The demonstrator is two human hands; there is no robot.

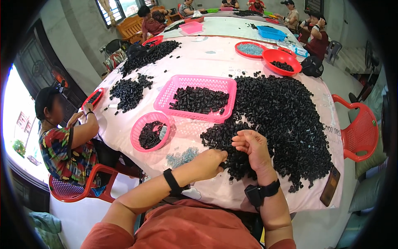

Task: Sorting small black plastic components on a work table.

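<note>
My left hand (209, 164) is closed at the near edge of a big pile of small black plastic parts (277, 108). Its fingertips point right, and whatever they pinch is too small to make out. Over the same pile, my right hand (253, 150) is raised with its fingers curled inward; anything in them is hidden. Small clear plastic pieces (182, 157) lie loose on the cloth beside my left wrist. Beyond them stands a round pink basket (137, 143) holding black parts and a pale piece. A rectangular pink basket (159, 103) with more black parts sits past both hands.
A phone (330, 186) lies at the table's right edge. Red bowls (286, 56) and a blue basket (271, 33) are farther back. A co-worker (68, 141) sits at the left, others at the far end. A red chair (360, 130) stands at the right.
</note>
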